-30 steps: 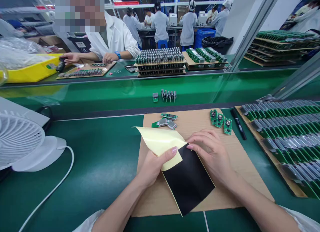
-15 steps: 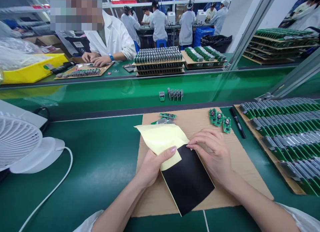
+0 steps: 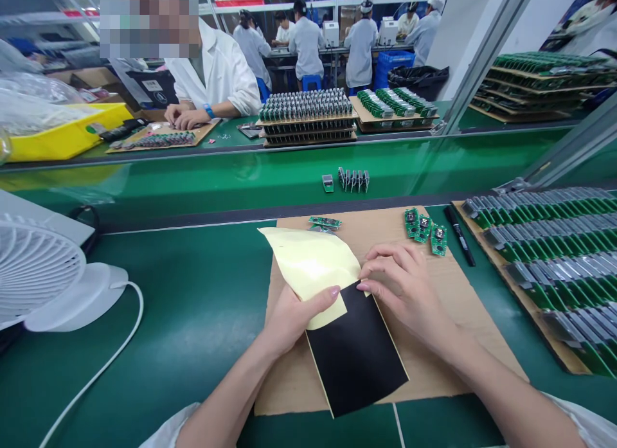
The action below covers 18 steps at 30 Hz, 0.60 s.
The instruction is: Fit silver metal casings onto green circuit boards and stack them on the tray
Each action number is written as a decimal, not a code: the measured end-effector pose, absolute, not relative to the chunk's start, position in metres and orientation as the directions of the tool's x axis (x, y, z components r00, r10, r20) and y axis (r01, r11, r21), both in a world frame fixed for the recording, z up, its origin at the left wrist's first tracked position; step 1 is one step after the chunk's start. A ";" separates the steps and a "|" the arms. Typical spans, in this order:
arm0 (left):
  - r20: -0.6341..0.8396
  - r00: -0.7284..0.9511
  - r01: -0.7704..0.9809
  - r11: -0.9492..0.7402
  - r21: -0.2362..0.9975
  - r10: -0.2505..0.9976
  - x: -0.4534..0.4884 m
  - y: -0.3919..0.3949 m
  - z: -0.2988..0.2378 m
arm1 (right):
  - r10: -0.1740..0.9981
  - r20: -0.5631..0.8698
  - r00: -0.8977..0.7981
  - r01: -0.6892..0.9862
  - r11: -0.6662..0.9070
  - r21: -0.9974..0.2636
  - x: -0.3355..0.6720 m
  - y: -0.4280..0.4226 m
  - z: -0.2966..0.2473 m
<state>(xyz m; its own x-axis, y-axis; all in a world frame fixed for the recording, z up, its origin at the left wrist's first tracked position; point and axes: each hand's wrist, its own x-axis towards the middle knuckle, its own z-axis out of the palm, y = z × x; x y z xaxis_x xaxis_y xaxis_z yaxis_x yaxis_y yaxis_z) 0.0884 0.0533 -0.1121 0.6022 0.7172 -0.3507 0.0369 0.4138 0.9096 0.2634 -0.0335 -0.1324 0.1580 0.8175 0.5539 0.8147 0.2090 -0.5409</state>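
Observation:
My left hand (image 3: 294, 316) pinches a pale yellow backing sheet (image 3: 313, 265), its thumb on top, and holds it folded back from a black adhesive sheet (image 3: 357, 355). My right hand (image 3: 407, 294) pinches the black sheet's top corner with its fingertips. Both sheets lie over a brown cardboard mat (image 3: 453, 345) on the green table. Three small green circuit boards (image 3: 425, 229) sit at the mat's far right, and a few more boards (image 3: 325, 223) peek out beyond the yellow sheet.
A black marker (image 3: 460, 236) lies right of the mat, next to a cardboard tray with rows of green boards (image 3: 554, 255). A white fan (image 3: 43, 268) and its cable stand at left. Small parts (image 3: 349, 179) ride the conveyor belt. A co-worker (image 3: 212, 75) sits opposite behind stacked trays (image 3: 306, 117).
The yellow backing has been folded back further, covering most of the loose boards beyond it. The parts on the conveyor have moved to the right. The co-worker's hands have drawn together.

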 end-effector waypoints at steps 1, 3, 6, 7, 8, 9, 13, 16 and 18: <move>-0.345 0.616 0.044 0.407 0.912 0.708 0.088 0.055 -0.113 | 0.826 0.544 0.147 0.814 0.211 -0.541 0.263 -0.034 -0.132; -0.330 0.639 0.049 0.392 0.919 0.694 0.087 0.056 -0.114 | 0.841 0.525 0.127 0.811 0.217 -0.543 0.263 -0.035 -0.131; -0.312 0.653 0.048 0.374 0.926 0.690 0.086 0.058 -0.115 | 0.853 0.512 0.100 0.817 0.223 -0.532 0.262 -0.037 -0.132; -0.313 0.656 0.047 0.376 0.925 0.687 0.086 0.058 -0.116 | 0.854 0.512 0.094 0.821 0.224 -0.525 0.262 -0.037 -0.132; -0.314 0.658 0.043 0.382 0.923 0.685 0.087 0.058 -0.116 | 0.852 0.515 0.091 0.825 0.225 -0.519 0.262 -0.037 -0.133; -0.316 0.657 0.035 0.391 0.920 0.684 0.087 0.058 -0.116 | 0.849 0.521 0.093 0.826 0.226 -0.516 0.262 -0.037 -0.133; -0.307 0.666 -0.019 0.427 0.904 0.680 0.088 0.057 -0.117 | 0.835 0.529 0.154 0.785 0.222 -0.578 0.261 -0.038 -0.135; -0.308 0.656 -0.036 0.437 0.899 0.689 0.089 0.057 -0.115 | 0.836 0.492 0.242 0.684 0.213 -0.698 0.258 -0.038 -0.137; -0.346 0.623 -0.021 0.457 0.889 0.702 0.088 0.057 -0.113 | 0.834 0.458 0.307 0.590 0.211 -0.779 0.256 -0.037 -0.138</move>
